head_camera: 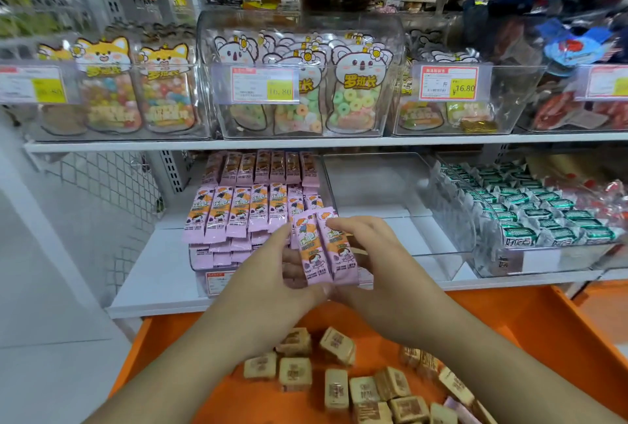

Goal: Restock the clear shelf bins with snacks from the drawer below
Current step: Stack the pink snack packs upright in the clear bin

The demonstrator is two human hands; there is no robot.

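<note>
Center frame, above the orange drawer (543, 318): left hand (272, 274) and right hand (370, 260) both grip a small stack of pink snack bars (323, 247), held just in front of the clear bin (200, 260) stacked with matching bars. Tan wrapped squares (295, 372) lie in the drawer, bottom of frame.

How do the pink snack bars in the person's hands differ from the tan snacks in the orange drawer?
The pink snack bars are long and slim; the tan snacks are short and blocky. The bars are held together by the left hand and right hand; the tan snacks lie scattered loose. Both are individually wrapped.
</note>
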